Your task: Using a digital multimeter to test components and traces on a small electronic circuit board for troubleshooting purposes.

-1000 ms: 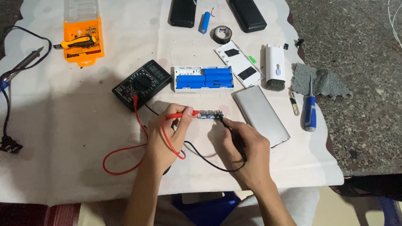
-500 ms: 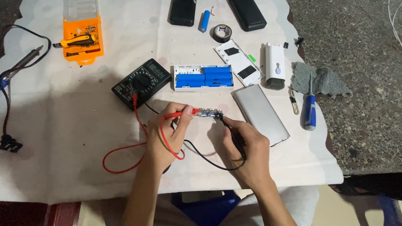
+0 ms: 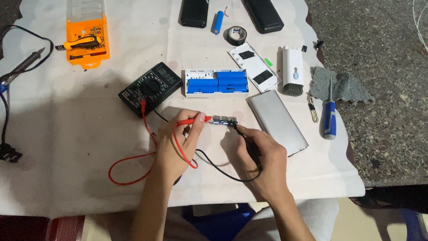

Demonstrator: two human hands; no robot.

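Note:
My left hand (image 3: 176, 145) pinches a red test probe (image 3: 192, 121) whose tip touches the left end of a small blue circuit board (image 3: 223, 120) lying on the white cloth. My right hand (image 3: 261, 154) grips a black test probe (image 3: 249, 143) with its tip at the board's right end. Red lead (image 3: 133, 160) and black lead (image 3: 223, 172) run back to a black multimeter (image 3: 150, 88) just up and left of the hands. Behind the board lies an open white battery case with blue cells (image 3: 217, 82).
A silver metal shell (image 3: 276, 121) lies right of the board. A blue-handled screwdriver (image 3: 329, 117), grey cloth (image 3: 341, 85), white brush tool (image 3: 293, 70), white cover plate (image 3: 255, 66), tape roll (image 3: 236, 35), loose blue cell (image 3: 217, 22), orange tool box (image 3: 87, 38), soldering iron (image 3: 22, 67).
Both hands and probes stay on the small board; only slight shifts of the fingers show.

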